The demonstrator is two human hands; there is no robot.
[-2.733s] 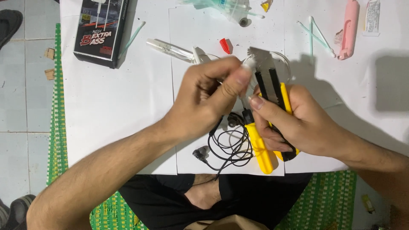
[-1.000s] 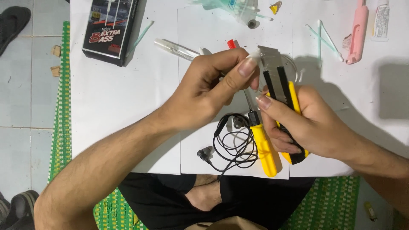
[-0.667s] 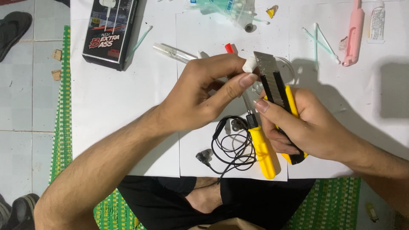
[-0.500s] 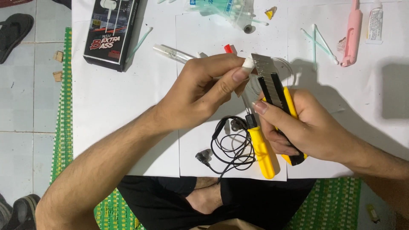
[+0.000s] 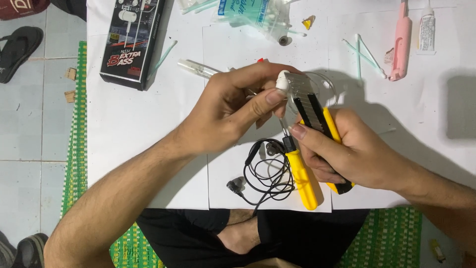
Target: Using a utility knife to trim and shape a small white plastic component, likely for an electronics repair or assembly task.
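Note:
My left hand (image 5: 233,111) pinches a small white earbud piece (image 5: 282,81) between thumb and forefinger. The extended blade of a yellow and black utility knife (image 5: 317,116) touches that piece, and my right hand (image 5: 347,151) grips the knife's handle. A yellow-handled screwdriver (image 5: 301,173) lies on the white paper (image 5: 148,149) under my hands, just left of my right hand. Black wired earphones (image 5: 265,173) lie coiled beside the screwdriver, below my left hand.
A black earphone box (image 5: 131,42) lies at top left. Along the top are a plastic packet of cotton swabs (image 5: 248,12), loose swabs (image 5: 364,52), a pink tool (image 5: 400,39) and a small glue tube (image 5: 427,27). A green mat (image 5: 74,124) and sandals (image 5: 20,49) flank the paper.
Both hands stay together with knife and white piece, with only slight shifts. The view has drifted a little, so the box and swabs sit higher in the frame.

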